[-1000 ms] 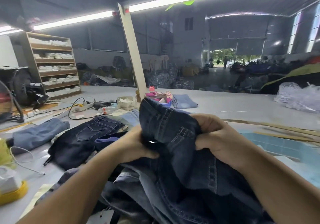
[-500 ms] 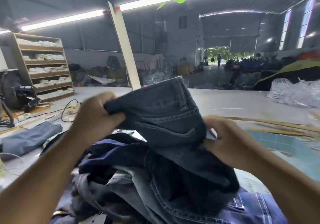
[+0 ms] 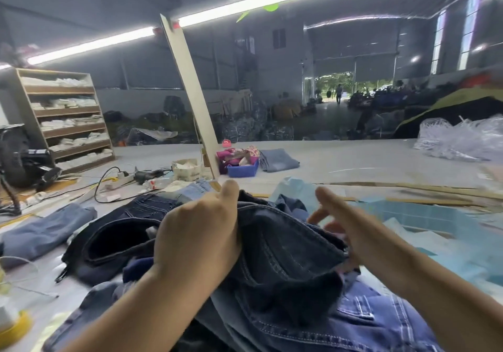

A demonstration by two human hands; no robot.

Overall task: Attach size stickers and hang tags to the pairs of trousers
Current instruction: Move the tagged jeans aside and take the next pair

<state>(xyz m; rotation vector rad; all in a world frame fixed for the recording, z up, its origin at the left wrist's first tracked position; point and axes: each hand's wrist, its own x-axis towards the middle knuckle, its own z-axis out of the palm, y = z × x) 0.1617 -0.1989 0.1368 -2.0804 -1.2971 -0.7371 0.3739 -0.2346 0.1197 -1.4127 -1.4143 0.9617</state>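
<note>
A pair of dark denim trousers (image 3: 288, 253) lies on top of a heap of jeans in front of me. My left hand (image 3: 201, 232) grips its waistband edge, thumb up. To the right, my right hand (image 3: 351, 223) hovers beside the trousers with fingers spread and nothing in it; it is blurred. Lighter blue jeans (image 3: 362, 321) lie underneath the dark pair. Another dark pair (image 3: 122, 229) is spread out to the left. No sticker or tag is visible in my hands.
Folded blue jeans (image 3: 43, 232) lie at the left. A power strip with cables (image 3: 122, 179), a small box (image 3: 186, 169) and a blue tray (image 3: 242, 169) sit further back by a slanted post (image 3: 196, 101). Light blue sheets (image 3: 424, 215) lie right; crumpled clear plastic (image 3: 460, 139) is far right.
The dark trousers were held up with both hands; now they are lowered onto the heap. My right hand has let go and opened; the left still grips.
</note>
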